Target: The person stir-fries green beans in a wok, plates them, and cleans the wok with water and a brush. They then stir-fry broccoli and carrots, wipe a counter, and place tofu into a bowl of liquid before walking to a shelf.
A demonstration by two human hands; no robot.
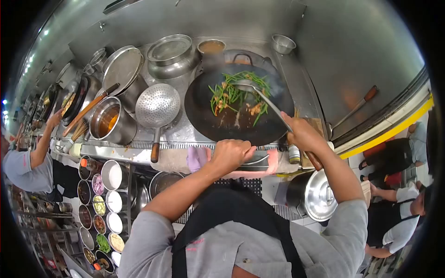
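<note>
A dark wok [204,111] sits on the stove, with green beans [236,95] and small brownish bits in it, and steam rising. My left hand [233,155] is closed at the wok's near edge, where the grip itself is hidden under my fingers. My right hand [303,134] is wrapped around the long handle of a metal ladle [269,102]. The ladle's bowl rests among the beans, and its wooden handle end sticks out below my hand. A purple cloth [198,158] lies left of my left hand.
Left of the wok lies a perforated strainer [158,105], with a pot of orange liquid [111,121] beyond it. A lidded pot [170,55] stands behind. Ingredient tubs [111,175] line the lower left. A lidded pot [321,197] is at lower right. Other people work on both sides.
</note>
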